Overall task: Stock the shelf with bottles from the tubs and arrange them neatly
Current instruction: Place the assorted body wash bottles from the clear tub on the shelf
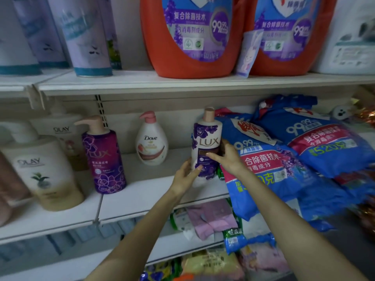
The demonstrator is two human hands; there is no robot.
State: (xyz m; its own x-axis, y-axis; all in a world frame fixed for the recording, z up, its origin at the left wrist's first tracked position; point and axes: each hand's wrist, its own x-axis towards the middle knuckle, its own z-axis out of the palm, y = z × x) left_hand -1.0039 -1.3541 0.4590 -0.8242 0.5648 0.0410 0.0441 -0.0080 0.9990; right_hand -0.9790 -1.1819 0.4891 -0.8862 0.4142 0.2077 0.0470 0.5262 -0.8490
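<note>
- Left hand: bare, slim fingers, short thumbnail showing.
- Right hand: bare likewise, slender, bare at the wrist.
- Both forearms: bare along all the visible length, slim, smooth, slightly blurred toward the lower edge.

Top edge crops the left orange jug.

Two Lux bottles, two Olay, one Dove, two orange jugs.
</note>
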